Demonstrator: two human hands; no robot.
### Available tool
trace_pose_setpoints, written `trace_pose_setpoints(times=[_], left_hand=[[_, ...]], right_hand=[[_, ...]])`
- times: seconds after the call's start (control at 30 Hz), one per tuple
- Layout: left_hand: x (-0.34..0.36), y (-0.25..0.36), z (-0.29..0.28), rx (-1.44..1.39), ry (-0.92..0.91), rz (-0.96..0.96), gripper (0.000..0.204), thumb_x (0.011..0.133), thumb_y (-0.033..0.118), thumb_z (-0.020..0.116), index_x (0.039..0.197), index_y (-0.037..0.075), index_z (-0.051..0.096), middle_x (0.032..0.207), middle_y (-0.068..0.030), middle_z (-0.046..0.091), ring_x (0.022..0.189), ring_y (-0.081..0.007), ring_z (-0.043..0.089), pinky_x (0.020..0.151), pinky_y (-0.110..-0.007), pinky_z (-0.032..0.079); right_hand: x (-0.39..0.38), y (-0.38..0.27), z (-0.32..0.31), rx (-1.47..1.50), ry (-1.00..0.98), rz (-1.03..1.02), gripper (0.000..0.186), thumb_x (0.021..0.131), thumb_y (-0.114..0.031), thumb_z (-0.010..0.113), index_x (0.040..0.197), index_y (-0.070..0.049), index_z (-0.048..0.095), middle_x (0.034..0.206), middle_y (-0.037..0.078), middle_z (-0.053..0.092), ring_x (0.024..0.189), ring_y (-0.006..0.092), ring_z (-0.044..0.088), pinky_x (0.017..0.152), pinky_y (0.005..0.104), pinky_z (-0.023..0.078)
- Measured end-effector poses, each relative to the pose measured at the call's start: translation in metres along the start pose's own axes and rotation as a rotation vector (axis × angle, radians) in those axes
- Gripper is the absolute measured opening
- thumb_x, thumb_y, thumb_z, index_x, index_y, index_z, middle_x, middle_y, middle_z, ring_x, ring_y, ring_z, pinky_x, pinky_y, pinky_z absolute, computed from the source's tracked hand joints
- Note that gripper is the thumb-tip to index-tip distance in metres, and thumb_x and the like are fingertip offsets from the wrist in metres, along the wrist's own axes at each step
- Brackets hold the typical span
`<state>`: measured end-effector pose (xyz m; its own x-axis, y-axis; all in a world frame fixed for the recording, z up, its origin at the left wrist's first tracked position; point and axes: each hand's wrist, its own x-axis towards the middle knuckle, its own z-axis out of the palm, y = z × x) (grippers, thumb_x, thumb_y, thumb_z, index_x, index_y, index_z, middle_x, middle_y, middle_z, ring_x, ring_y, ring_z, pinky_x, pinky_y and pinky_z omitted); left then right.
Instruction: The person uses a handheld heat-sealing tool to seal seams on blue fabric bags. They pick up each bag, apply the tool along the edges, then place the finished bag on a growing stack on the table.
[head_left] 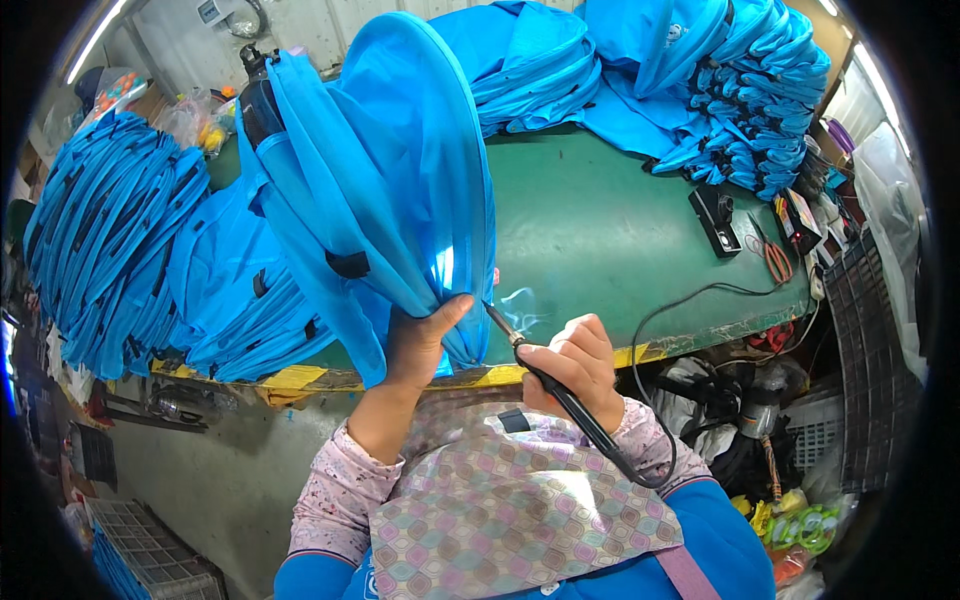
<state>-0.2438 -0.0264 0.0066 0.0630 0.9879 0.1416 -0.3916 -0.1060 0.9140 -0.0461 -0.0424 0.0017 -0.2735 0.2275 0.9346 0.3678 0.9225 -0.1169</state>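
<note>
My left hand point(418, 345) is closed around the lower edge of a blue fabric piece point(410, 140) with a stiff curved rim, holding it up over the table. A small black tab point(348, 265) shows on its folds. In my right hand point(578, 370) is a black-handled soldering iron point(565, 395), gripped like a pen. Its metal tip meets or nearly meets the rim of the fabric, just right of my left thumb; I cannot tell whether they touch. A faint wisp like smoke hangs beside the tip. The iron's cord loops back past my right wrist.
The table has a green top point(600, 230) and a yellow-taped front edge. Blue fabric pieces are stacked at left point(110, 240) and far right point(760, 90). A black holder point(714, 220), orange-handled scissors point(776, 260) and the cord point(690, 295) lie at right.
</note>
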Motion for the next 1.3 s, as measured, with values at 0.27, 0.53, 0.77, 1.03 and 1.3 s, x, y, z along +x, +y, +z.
trace_pose_setpoints(times=[0.27, 0.53, 0.77, 1.03, 1.3], left_hand=[[0.002, -0.020, -0.017, 0.075, 0.081, -0.054, 0.058, 0.084, 0.007, 0.074, 0.136, 0.004, 0.049, 0.123, -0.0076, 0.061, 0.110, -0.0209, 0.061, 0.097, -0.038, 0.050], [-0.001, -0.016, -0.011, 0.131, 0.098, 0.024, 0.041, 0.088, 0.016, 0.075, 0.125, 0.002, 0.060, 0.116, -0.0067, 0.065, 0.106, -0.0174, 0.060, 0.093, -0.034, 0.047], [-0.024, -0.034, -0.014, 0.351, 0.382, 0.080, 0.032, 0.087, 0.014, 0.075, 0.114, 0.002, 0.061, 0.111, -0.0057, 0.065, 0.100, -0.0153, 0.061, 0.089, -0.032, 0.048], [-0.031, -0.038, -0.042, 0.015, 0.199, 0.029, 0.052, 0.084, 0.010, 0.075, 0.132, 0.007, 0.053, 0.127, -0.0078, 0.060, 0.117, -0.0234, 0.057, 0.103, -0.039, 0.044], [-0.021, -0.033, -0.018, 0.114, 0.218, -0.045, 0.044, 0.089, 0.013, 0.074, 0.128, 0.006, 0.053, 0.124, -0.0056, 0.062, 0.114, -0.0187, 0.060, 0.096, -0.036, 0.049]], right_hand=[[0.000, 0.012, 0.014, 0.024, 0.004, 0.053, 0.034, 0.074, -0.006, 0.076, 0.107, -0.006, 0.068, 0.068, 0.000, 0.053, 0.057, 0.0188, 0.048, 0.059, 0.0334, 0.037], [-0.003, 0.006, 0.006, 0.501, 0.272, 0.542, 0.023, 0.095, -0.002, 0.060, 0.118, -0.002, 0.063, 0.081, 0.009, 0.064, 0.067, 0.0140, 0.059, 0.058, 0.0258, 0.045], [0.042, 0.054, 0.057, 0.044, 0.161, 0.154, 0.056, 0.081, 0.003, 0.075, 0.131, -0.009, 0.053, 0.134, 0.022, 0.056, 0.116, 0.0361, 0.055, 0.091, 0.0422, 0.050], [0.030, 0.070, 0.057, -0.276, 0.113, 0.187, 0.061, 0.079, 0.006, 0.070, 0.134, -0.005, 0.045, 0.139, 0.024, 0.054, 0.123, 0.0366, 0.054, 0.104, 0.0458, 0.042], [0.031, 0.026, 0.084, 0.482, -0.059, 0.293, 0.059, 0.084, 0.013, 0.066, 0.135, -0.009, 0.047, 0.146, 0.021, 0.048, 0.114, 0.0358, 0.059, 0.092, 0.0398, 0.052]])
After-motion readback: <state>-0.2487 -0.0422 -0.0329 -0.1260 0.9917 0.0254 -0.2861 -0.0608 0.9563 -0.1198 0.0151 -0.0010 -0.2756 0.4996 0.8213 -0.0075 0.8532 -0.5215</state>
